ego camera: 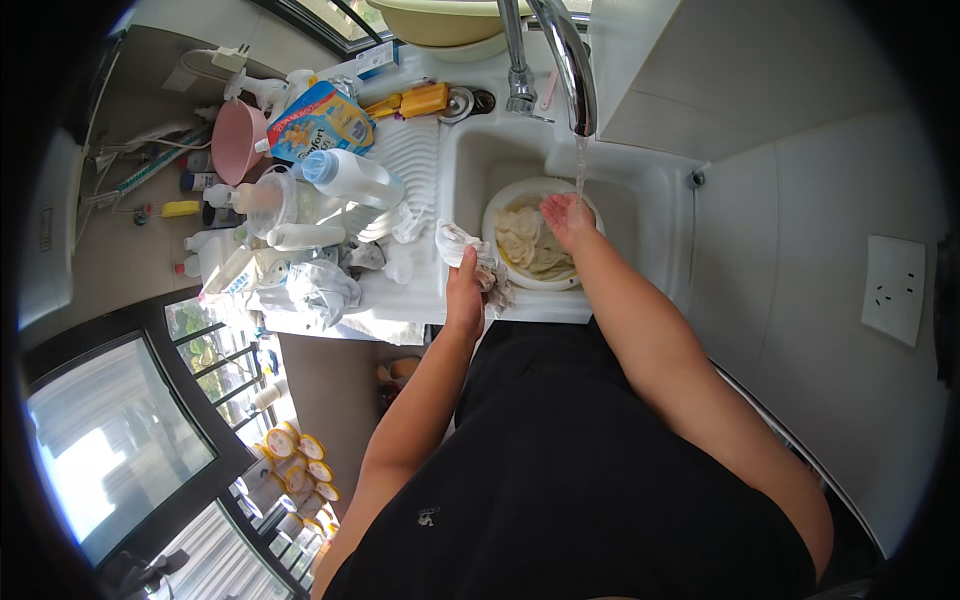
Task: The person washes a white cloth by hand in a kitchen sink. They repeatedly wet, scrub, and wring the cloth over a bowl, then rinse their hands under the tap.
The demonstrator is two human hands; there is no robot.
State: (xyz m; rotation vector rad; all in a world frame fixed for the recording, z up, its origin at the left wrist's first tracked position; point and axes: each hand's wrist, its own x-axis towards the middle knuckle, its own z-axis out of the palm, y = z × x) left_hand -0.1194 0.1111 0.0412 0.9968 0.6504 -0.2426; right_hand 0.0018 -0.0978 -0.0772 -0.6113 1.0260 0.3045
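My left hand (466, 291) grips a white cloth (459, 244) with dark stains, possibly a sock, above the front left corner of the sink (660, 202). Under the chrome faucet (574, 67), my right hand (568, 219) is held palm up with its fingers spread a little. Running water (581, 161) falls onto it. It holds nothing that I can see. Just below that hand, a round white basin (491, 217) sits in the sink with wet, yellowish-white cloth (529, 240) heaped inside.
Left of the sink, a ribbed washboard surface (409, 146) borders a crowd of bottles, including a white one with a blue cap (360, 180). A blue softener pouch (319, 124), a pink bowl (236, 142) and a crumpled plastic bag (322, 289) are there too. A wall (750, 225) stands at right.
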